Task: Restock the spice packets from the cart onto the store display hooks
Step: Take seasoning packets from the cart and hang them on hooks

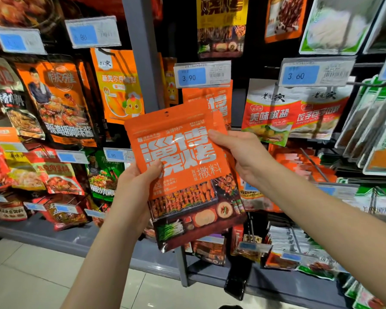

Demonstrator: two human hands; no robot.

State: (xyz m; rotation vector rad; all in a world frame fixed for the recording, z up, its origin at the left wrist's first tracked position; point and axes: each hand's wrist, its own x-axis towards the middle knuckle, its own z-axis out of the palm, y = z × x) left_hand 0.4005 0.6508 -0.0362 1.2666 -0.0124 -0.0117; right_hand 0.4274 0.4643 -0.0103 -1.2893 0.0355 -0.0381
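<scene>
Left grip [134, 188] is clasped on packet [183, 166], lower left edge; right grip [239, 152] on its right edge. Packet is held tilted before matching stock [218, 97] under tag [202, 74]. Hole [166, 112] should be levelled and lined with that hook before being pushed on.

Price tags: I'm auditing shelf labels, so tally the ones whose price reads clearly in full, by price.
3.90 price tag: 1
3.60 price tag: 1
Total: 2
The other tags are blurred or only partly legible.
</scene>
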